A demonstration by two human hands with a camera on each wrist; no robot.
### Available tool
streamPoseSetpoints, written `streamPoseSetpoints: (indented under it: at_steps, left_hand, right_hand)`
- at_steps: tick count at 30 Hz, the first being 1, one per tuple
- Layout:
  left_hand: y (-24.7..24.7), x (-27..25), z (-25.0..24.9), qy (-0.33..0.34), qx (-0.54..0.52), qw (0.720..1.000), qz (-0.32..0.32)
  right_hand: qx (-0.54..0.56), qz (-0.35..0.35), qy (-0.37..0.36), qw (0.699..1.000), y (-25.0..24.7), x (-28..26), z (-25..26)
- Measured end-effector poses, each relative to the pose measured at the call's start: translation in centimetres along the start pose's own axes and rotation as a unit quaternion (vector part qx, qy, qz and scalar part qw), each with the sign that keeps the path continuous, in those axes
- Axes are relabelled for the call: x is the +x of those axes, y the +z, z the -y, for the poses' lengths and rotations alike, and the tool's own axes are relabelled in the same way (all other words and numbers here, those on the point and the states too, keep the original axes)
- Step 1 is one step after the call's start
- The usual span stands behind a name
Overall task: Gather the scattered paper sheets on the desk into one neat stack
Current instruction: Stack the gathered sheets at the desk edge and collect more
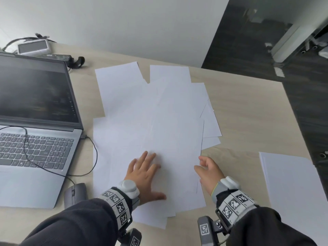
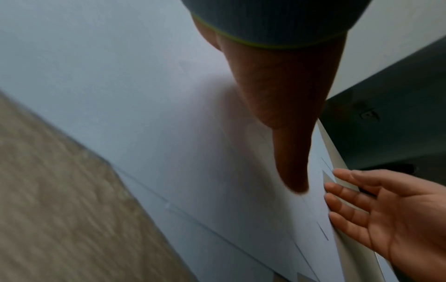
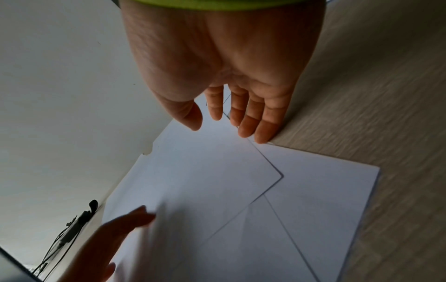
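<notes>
Several white paper sheets lie fanned out and overlapping across the middle of the light wooden desk. My left hand rests flat on the near part of the pile, fingers spread and straight. In the left wrist view one finger of the left hand presses down on the paper. My right hand is at the right edge of the top sheet. Its fingers are nearly straight and touch that edge, which is slightly raised. A separate neat stack of sheets lies at the near right.
An open laptop fills the left side, with a grey mouse and its cable just beside the papers. A white device and a black charger sit at the back left. The desk ends at the right above dark floor.
</notes>
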State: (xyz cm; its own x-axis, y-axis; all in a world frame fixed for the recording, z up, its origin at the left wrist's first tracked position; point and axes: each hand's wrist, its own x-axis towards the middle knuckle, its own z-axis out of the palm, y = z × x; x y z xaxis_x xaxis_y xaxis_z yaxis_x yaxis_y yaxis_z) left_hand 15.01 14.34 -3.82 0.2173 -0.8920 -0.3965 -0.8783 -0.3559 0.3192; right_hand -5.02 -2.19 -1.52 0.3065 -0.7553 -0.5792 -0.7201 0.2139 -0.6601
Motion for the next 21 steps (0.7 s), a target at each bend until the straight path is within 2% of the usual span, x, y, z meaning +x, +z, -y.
streamPoseSetpoints:
  at_steps: [4,21]
  left_hand:
    - [0.2,0.1,0.4,-0.001,0.049,0.997,0.061]
    - [0.0,0.4,1.1,0.003,0.034,0.999,0.022]
  right_hand:
    - [0.017,0.002,0.011,1.0,-0.1,-0.1,0.5]
    - [0.049,-0.017,0.043,0.998,-0.8,0.2,0.4]
